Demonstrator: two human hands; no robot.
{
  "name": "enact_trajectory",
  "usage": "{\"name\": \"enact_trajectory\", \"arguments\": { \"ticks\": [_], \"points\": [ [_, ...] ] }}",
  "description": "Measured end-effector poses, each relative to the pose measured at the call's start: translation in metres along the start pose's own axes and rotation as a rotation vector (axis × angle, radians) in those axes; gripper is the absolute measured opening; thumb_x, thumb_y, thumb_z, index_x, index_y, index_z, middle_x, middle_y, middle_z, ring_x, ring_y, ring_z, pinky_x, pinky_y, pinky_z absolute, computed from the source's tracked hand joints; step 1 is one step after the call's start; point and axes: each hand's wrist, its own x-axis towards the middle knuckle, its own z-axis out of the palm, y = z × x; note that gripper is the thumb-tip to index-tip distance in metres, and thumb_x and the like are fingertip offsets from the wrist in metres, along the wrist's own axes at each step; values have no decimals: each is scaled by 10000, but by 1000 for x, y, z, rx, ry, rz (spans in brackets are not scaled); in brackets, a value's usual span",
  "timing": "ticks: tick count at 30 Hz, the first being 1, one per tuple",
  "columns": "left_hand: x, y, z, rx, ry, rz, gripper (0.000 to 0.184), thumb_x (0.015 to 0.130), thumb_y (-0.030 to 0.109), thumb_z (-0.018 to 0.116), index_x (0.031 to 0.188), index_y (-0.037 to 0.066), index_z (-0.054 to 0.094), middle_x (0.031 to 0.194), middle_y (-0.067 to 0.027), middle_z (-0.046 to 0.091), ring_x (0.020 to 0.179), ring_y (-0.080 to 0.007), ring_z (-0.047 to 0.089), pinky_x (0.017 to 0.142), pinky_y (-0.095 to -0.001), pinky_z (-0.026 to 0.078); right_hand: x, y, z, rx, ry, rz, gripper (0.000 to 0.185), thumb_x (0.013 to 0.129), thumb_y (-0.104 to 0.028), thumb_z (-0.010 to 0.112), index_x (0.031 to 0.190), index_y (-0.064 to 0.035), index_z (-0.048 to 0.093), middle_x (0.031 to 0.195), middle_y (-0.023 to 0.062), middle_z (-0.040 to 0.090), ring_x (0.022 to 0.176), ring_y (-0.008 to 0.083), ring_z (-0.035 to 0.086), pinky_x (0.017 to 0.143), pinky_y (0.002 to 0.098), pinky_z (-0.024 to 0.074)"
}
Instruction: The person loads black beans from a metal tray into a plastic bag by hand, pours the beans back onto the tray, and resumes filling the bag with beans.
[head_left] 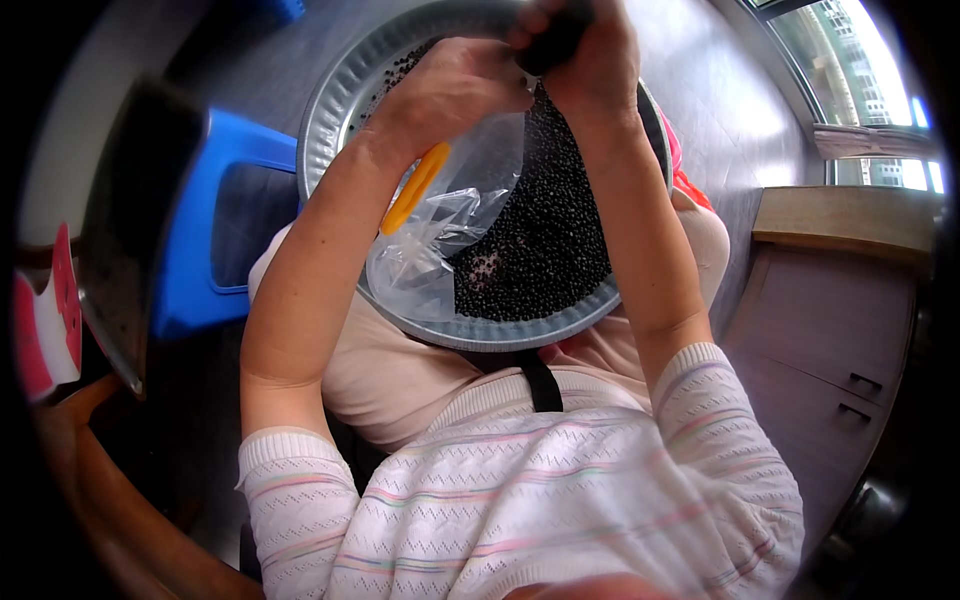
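Black object [557, 40] in the right hand [598, 55] slants toward the left hand [468, 82]

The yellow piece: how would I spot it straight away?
Start with the big round grey basin at the person's lap. Inside, clear plastic lies beside black grains; the yellow piece shows between that plastic and the left forearm. Its bright colour sets it apart from both plastic and grains.

Blue plastic stool [188, 245], bright window [872, 75], handled cabinet [830, 320], grey floor [705, 75]
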Motion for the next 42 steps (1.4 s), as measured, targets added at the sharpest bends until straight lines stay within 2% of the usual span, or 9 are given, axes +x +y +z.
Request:
{"name": "enact_trajectory", "arguments": {
  "ticks": [16, 20, 26, 27, 34, 37, 40, 41, 42],
  "points": [
    [-1, 4, 0, 141, 29, 15, 276, 747, 98, 665, 1009, 21, 627, 883, 11, 605, 815, -53, 538, 792, -219, 422, -8, -10, -63, -183, -40, 35, 244, 919, -308, 483, 814, -91, 527, 733, 24, 529, 577, 128, 509, 468, 258, 411],
    [0, 0, -3, 159, 21, 19, 300, 752, 109, 662, 1035, 17, 625, 905, 0, 615, 835, -59, 550, 808, -217, 430, -14, 10, -141, -1082, -31, 33, 306, 874, -354, 542, 922, -69, 645, 876, 64, 623, 718, 190, 606, 619, 313, 480],
    [2, -6, -5, 191, 36, -23, 323, 757, 110, 661, 1065, 22, 621, 921, -9, 621, 848, -66, 557, 820, -215, 431, -11, 36, -200, -2081, 52, -173, 263, 801, -392, 603, 968, -205, 680, 1094, 12, 603, 997, 241, 552, 808, 415, 441],
    [1, -5, -5, 183, 34, -21, 325, 757, 111, 661, 1067, 23, 622, 921, -9, 621, 848, -67, 557, 822, -216, 431, -16, 39, -200, -2050, 66, -53, 265, 802, -392, 603, 963, -196, 679, 1106, 5, 584, 1077, 239, 497, 824, 439, 426],
    [1, -1, -4, 154, 13, -16, 326, 754, 112, 657, 1065, 20, 625, 923, -8, 622, 865, -67, 551, 842, -223, 415, -100, 53, -158, -2012, -247, -259, 212, 810, -311, 609, 834, -100, 606, 833, 79, 571, 804, 268, 574, 680, 375, 487],
    [0, -2, -3, 158, 26, -26, 320, 755, 110, 654, 1060, 16, 624, 929, -9, 624, 867, -66, 551, 845, -221, 412, -107, 64, -158, -1987, -260, -112, 229, 840, -311, 588, 831, -83, 602, 782, 88, 579, 662, 295, 576, 607, 372, 494],
    [-1, 0, -1, 119, 26, -6, 321, 756, 106, 651, 1060, 9, 621, 938, -11, 624, 875, -67, 553, 851, -221, 412, -97, 61, -164, -1633, -100, 142, 271, 850, -317, 591, 814, -49, 600, 671, 102, 572, 543, 256, 553, 584, 363, 489],
    [0, -4, -3, 131, 27, 7, 322, 755, 104, 651, 1061, 7, 620, 940, -11, 624, 878, -69, 554, 853, -222, 412, -91, 53, -152, -1425, -34, 182, 303, 867, -323, 579, 786, -32, 598, 566, 70, 534, 474, 176, 505, 476, 328, 455],
    [0, -8, -4, 142, 26, 19, 324, 755, 102, 650, 1062, 5, 618, 942, -12, 624, 882, -70, 555, 855, -222, 411, -87, 40, -141, -1028, 186, 591, 293, 880, -318, 560, 749, -56, 577, 575, 16, 494, 474, 105, 460, 383, 279, 388]
  ]
}}
